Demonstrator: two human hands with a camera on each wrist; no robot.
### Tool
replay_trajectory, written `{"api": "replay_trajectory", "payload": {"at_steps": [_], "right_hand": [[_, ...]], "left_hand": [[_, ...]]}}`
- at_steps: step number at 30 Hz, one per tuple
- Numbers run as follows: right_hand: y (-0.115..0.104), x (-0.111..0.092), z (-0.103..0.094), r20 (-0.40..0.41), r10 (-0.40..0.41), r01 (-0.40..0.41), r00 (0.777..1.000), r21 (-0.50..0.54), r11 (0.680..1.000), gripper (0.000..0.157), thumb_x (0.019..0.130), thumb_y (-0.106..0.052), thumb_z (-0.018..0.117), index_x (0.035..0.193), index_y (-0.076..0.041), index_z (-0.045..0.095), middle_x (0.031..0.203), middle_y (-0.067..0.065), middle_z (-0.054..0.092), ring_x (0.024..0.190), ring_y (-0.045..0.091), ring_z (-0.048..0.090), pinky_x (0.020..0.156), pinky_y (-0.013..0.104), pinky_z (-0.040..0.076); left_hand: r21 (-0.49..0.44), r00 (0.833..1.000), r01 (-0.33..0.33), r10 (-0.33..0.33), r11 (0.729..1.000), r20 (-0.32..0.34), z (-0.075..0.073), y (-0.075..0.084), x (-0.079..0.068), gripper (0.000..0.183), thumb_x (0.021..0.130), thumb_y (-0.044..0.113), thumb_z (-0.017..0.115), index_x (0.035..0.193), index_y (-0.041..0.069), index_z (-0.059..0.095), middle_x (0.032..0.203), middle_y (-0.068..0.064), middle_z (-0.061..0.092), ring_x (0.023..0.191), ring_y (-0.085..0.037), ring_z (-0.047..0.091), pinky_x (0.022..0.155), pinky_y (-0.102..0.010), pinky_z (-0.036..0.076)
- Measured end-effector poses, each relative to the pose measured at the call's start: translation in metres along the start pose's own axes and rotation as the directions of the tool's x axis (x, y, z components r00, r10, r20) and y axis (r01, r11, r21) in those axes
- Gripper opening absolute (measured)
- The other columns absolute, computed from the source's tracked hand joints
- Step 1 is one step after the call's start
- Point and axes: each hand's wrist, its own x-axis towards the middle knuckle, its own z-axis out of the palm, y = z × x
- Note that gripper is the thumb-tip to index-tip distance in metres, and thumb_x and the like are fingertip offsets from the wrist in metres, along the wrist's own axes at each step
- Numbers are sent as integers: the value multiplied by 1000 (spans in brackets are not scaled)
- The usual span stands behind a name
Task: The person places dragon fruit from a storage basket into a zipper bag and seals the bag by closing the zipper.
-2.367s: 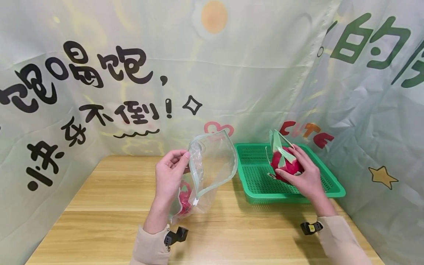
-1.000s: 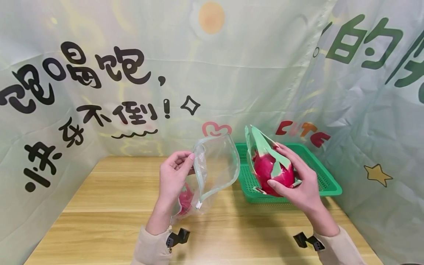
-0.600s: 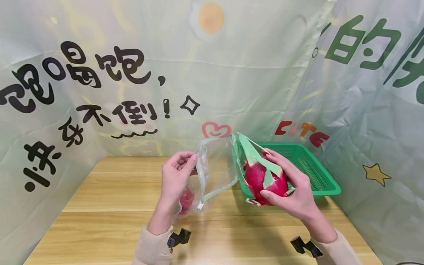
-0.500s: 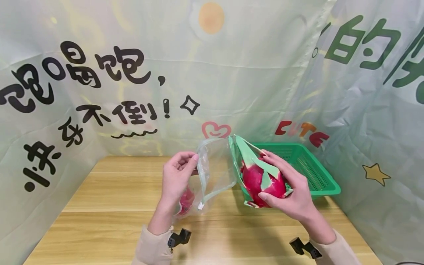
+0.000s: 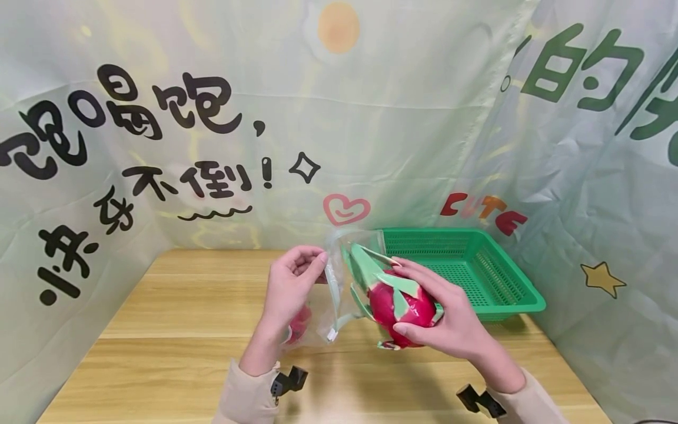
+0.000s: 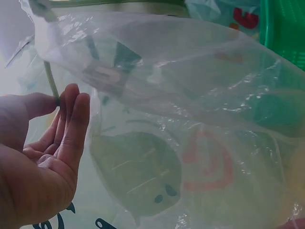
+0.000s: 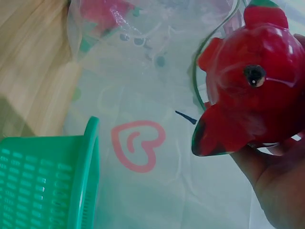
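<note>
My left hand [image 5: 293,288] pinches the rim of a clear zip bag [image 6: 214,95] between thumb and fingertips, and the bag's mouth gapes toward the right. Inside, low in the bag, a red and green dragon fruit [image 7: 102,12] shows through the plastic. My right hand [image 5: 450,312] grips a second dragon fruit [image 5: 402,303], pink-red with long pale green leaf tips. Those leaf tips point up and left, reaching into the bag's opening. The round body of that fruit is still outside the mouth, beside the white zip slider [image 5: 332,334].
A green plastic basket [image 5: 508,277] with perforated walls stands behind my right hand on the wooden table [image 5: 159,330]. Printed cloth [image 5: 424,135] rises as a wall behind the table and at both sides.
My right hand has carried the dragon fruit from over the basket leftward and down to the bag, its leaves now in the mouth. My left hand has shifted slightly right with the bag.
</note>
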Motion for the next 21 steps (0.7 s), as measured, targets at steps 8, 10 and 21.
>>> {"api": "replay_trajectory", "payload": {"at_steps": [8,10,21], "right_hand": [[2,2,8,72,157,-154,985,-42,987,77,80,-20,89,150,-20,56,149,1,58,123,22,61,78,31,66],[2,3,9,69,184,-182,980,-34,983,74,82,-21,88,149,-22,57,143,1,62,116,23,64,75,30,66],[-6,9,2,73,376,-382,924,91,920,60,87,-21,84,143,-26,61,127,9,66,110,35,60,69,31,66]], "left_hand": [[110,992,27,-40,994,120,0,-2,-1,14,99,8,72,106,-3,73,85,-14,71,71,-21,71,72,-37,67],[124,991,26,-42,992,129,-1,-2,-1,14,98,8,72,107,-3,73,85,-13,71,70,-22,71,72,-34,66],[161,985,14,-41,987,166,-10,1,-1,13,98,8,73,107,-1,74,86,-13,72,69,-17,70,69,-32,66]]}}
